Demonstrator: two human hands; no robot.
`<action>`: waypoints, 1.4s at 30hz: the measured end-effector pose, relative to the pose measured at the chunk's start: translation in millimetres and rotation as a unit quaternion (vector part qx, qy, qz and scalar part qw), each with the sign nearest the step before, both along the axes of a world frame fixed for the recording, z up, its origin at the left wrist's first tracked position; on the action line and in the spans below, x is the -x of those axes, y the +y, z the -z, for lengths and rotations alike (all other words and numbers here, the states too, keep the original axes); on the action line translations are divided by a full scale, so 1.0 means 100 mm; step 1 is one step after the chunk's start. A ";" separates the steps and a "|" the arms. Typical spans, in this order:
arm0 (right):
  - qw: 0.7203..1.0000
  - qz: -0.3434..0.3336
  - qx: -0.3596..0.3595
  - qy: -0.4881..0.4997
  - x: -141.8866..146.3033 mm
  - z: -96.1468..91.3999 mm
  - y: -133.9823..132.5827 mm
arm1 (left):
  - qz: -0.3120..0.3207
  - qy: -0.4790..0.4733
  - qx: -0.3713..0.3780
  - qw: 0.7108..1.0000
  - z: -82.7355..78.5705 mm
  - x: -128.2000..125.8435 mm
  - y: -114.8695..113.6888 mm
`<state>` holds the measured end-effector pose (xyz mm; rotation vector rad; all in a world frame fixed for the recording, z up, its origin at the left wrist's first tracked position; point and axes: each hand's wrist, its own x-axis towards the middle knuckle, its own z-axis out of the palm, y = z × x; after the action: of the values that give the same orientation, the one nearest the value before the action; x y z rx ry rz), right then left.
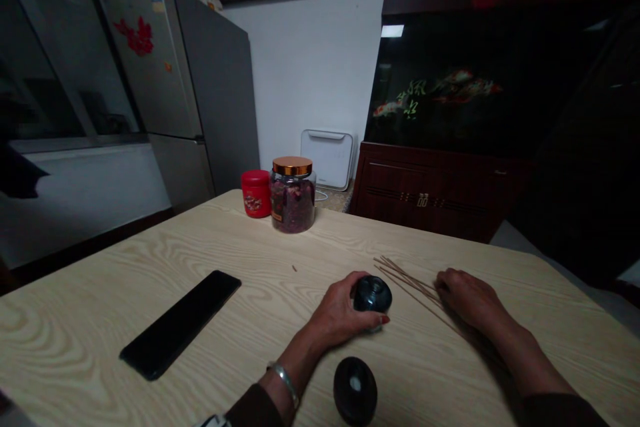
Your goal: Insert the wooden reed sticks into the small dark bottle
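Observation:
My left hand [341, 312] is curled round a small dark round pot [373, 294] standing on the pale wooden table [150, 267]. Its thumb and fingers grip the pot's side. A dark round lid [355, 389] lies flat on the table just below that hand, near the front edge. My right hand [467, 297] rests on the table to the right, its fingertips closed on the ends of several thin brown sticks [405, 278] that fan out to the left.
A long black flat object [183, 321] lies at the left of the table. A glass jar with a copper lid [293, 195] and a red tin [256, 193] stand at the far edge. Beyond are a grey fridge [200, 80] and a dark fish tank cabinet [440, 187].

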<state>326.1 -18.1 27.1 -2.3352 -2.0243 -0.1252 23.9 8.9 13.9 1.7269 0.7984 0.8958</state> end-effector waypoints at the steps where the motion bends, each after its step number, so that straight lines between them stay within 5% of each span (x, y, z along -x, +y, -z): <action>1: 1.000 -0.002 -0.003 0.000 0.00 -0.02 0.00 | -0.001 0.000 0.001 1.000 0.00 0.00 0.00; 4: 0.997 -0.011 -0.050 0.058 0.03 -0.16 -0.02 | 0.001 0.000 0.006 1.000 0.00 0.00 0.01; 6: 0.975 -0.035 -0.124 0.182 0.10 -0.33 -0.03 | 0.001 0.000 0.005 1.000 0.01 0.00 0.01; 8: 0.907 -0.066 -0.211 0.359 0.26 -0.52 -0.05 | -0.001 0.002 0.002 1.000 0.02 -0.01 0.01; 11: 0.753 -0.090 -0.301 0.578 0.59 -0.78 -0.08 | -0.002 0.002 0.003 1.000 0.02 -0.02 0.01; 14: 0.688 -0.100 -0.325 0.642 0.88 -0.90 -0.13 | 0.002 -0.003 0.006 1.000 0.01 -0.01 0.01; 21: 0.706 -0.095 -0.364 0.600 1.07 -0.80 -0.14 | 0.008 -0.013 0.011 1.000 -0.01 0.00 -0.01; 29: 0.739 -0.108 -0.290 0.598 1.22 -0.67 -0.09 | 0.003 -0.009 0.005 1.000 0.02 -0.01 0.01; 37: 0.801 -0.139 -0.161 0.559 1.33 -0.46 -0.07 | 0.003 -0.004 -0.008 1.000 0.04 0.00 0.02; 42: 0.837 -0.160 -0.121 0.509 1.20 -0.51 -0.08 | 0.003 -0.005 -0.010 1.000 0.03 0.00 0.01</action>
<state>206.4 -26.5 77.9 -1.3473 -1.6096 0.6799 24.2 10.2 10.9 1.7399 0.7786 0.9107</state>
